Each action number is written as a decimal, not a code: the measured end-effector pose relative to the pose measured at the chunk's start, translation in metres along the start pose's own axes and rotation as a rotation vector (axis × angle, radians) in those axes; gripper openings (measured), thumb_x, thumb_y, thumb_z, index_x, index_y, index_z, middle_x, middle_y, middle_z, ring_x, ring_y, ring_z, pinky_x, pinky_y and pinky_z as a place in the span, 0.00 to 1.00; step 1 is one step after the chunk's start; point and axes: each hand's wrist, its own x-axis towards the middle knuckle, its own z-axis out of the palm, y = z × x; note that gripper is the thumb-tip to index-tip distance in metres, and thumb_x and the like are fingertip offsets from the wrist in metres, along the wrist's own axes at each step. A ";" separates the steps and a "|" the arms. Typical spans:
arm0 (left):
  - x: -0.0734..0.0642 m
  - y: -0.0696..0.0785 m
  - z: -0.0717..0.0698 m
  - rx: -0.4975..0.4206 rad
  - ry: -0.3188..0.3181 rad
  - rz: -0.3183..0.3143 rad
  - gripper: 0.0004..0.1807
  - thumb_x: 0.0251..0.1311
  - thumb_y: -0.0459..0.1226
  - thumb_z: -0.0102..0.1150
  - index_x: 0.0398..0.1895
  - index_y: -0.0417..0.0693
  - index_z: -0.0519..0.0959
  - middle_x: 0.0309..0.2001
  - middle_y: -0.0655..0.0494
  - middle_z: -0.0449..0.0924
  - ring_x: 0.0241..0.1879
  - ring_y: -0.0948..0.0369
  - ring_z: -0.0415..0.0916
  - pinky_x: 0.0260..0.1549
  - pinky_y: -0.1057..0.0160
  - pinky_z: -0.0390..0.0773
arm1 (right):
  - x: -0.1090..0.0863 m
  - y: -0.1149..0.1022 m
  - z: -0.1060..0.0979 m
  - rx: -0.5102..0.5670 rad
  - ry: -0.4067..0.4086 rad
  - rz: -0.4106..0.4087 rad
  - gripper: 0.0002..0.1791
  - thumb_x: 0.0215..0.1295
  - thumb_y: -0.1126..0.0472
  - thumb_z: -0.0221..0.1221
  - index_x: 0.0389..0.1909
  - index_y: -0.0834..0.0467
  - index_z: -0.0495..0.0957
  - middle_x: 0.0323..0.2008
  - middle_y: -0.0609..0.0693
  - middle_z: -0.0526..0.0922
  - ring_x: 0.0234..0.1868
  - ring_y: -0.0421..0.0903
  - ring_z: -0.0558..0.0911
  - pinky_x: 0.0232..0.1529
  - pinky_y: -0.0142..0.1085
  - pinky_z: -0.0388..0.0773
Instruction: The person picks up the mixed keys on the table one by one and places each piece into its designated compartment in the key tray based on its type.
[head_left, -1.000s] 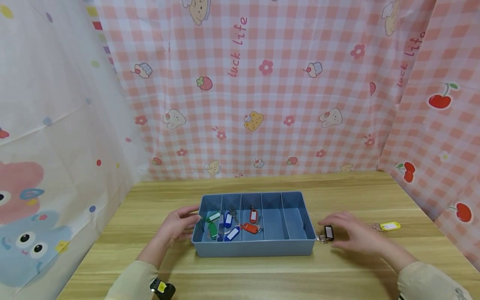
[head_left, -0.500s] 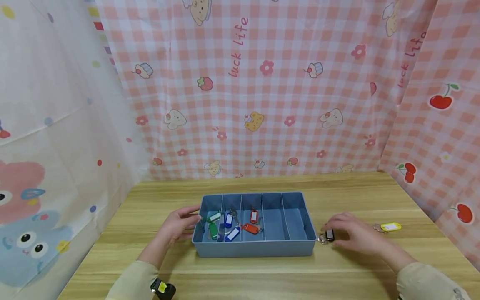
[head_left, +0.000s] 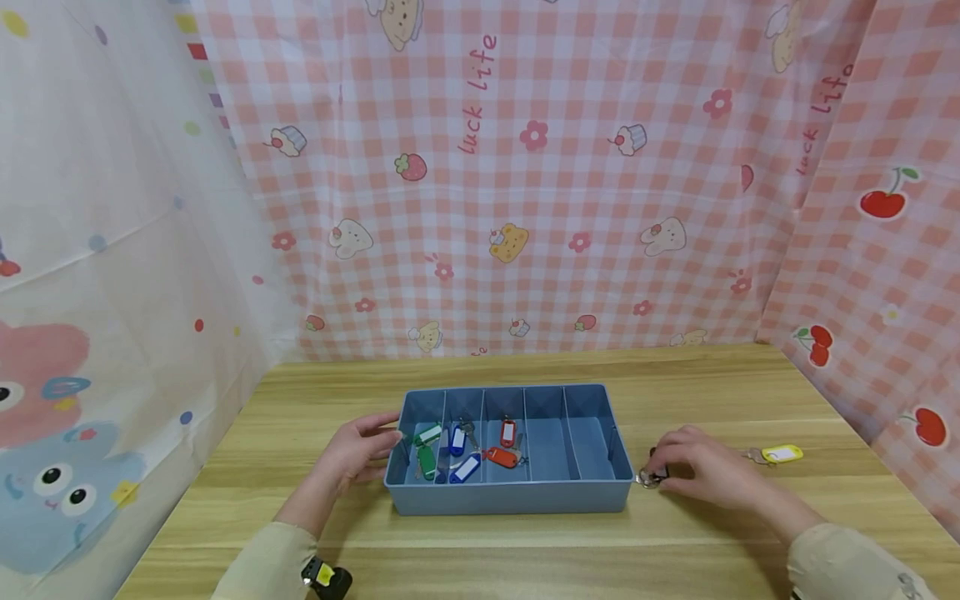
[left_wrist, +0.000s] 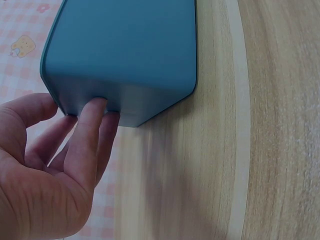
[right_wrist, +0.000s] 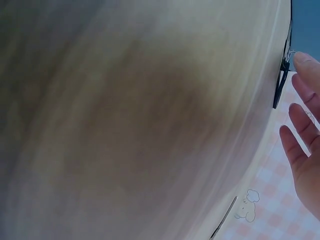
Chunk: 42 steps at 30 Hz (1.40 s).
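A blue-grey box (head_left: 510, 498) with compartments sits on the wooden table. My left hand (head_left: 356, 450) holds its left end, thumb at the rim and fingers against the outer wall, as the left wrist view (left_wrist: 60, 175) shows. At the box's right side my right hand (head_left: 708, 471) pinches a black key tag (head_left: 663, 472), fingertips mostly covering it. A metal ring and key (head_left: 647, 478) stick out toward the box. In the right wrist view the black tag (right_wrist: 281, 89) shows edge-on beside the fingertips.
Green key tags (head_left: 427, 461) lie in the box's leftmost compartment, blue ones (head_left: 465, 467) in the second, red ones (head_left: 501, 457) in the third. A yellow key tag (head_left: 782, 453) with a key lies beyond my right hand. Checked cloth (head_left: 555, 192) hangs behind the table.
My right hand's thumb and fingers have drawn together around the black key tag, hiding its white label. My left hand and the box stay in place.
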 end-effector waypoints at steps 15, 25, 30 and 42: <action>-0.001 0.001 0.000 0.005 0.008 -0.007 0.25 0.68 0.32 0.58 0.68 0.38 0.70 0.59 0.35 0.76 0.49 0.47 0.81 0.41 0.49 0.83 | 0.004 0.003 0.003 0.035 0.005 -0.051 0.15 0.50 0.65 0.74 0.34 0.43 0.85 0.37 0.34 0.81 0.40 0.37 0.74 0.39 0.35 0.75; -0.001 0.000 0.000 0.000 0.005 -0.006 0.25 0.68 0.32 0.58 0.68 0.39 0.71 0.60 0.34 0.75 0.49 0.48 0.81 0.41 0.50 0.83 | 0.003 0.005 0.005 0.013 0.006 -0.043 0.14 0.49 0.66 0.74 0.31 0.44 0.84 0.35 0.34 0.80 0.37 0.35 0.72 0.37 0.34 0.74; 0.000 0.000 0.000 -0.004 0.006 -0.001 0.25 0.68 0.32 0.58 0.68 0.39 0.71 0.60 0.34 0.75 0.47 0.50 0.82 0.40 0.50 0.83 | 0.003 0.005 0.004 0.013 0.000 -0.009 0.15 0.49 0.66 0.74 0.29 0.43 0.83 0.33 0.32 0.79 0.37 0.34 0.72 0.36 0.34 0.74; -0.002 0.002 0.001 -0.015 -0.013 0.004 0.27 0.67 0.33 0.59 0.69 0.38 0.70 0.61 0.33 0.74 0.47 0.50 0.82 0.39 0.50 0.83 | 0.001 0.006 0.004 0.074 0.040 -0.003 0.14 0.50 0.67 0.73 0.28 0.43 0.83 0.31 0.34 0.81 0.35 0.35 0.72 0.35 0.33 0.72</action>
